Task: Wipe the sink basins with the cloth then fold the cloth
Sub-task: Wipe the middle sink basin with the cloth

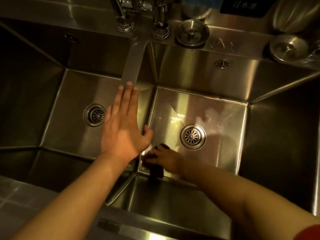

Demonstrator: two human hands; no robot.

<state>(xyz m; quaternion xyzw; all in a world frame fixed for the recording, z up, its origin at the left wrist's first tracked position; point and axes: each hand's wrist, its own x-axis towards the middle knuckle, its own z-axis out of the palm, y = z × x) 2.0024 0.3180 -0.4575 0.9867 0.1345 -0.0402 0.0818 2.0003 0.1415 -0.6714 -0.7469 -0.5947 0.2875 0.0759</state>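
Cloth: dark cloth (156,168), bunched under the right hand in the right basin's near-left corner.
Right hand: right hand (168,161) curled over the cloth, pressing it onto the steel floor.
Left hand: left hand (123,130) flat, fingers extended together, resting along the divider (132,66).
Right basin: right basin (225,108), brushed steel, square-cornered; round slotted drain (193,136) just beyond the right hand.

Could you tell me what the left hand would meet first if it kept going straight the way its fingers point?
The left hand points along the divider between the basins; following it, it would probably reach the faucet bases, though height is unclear.
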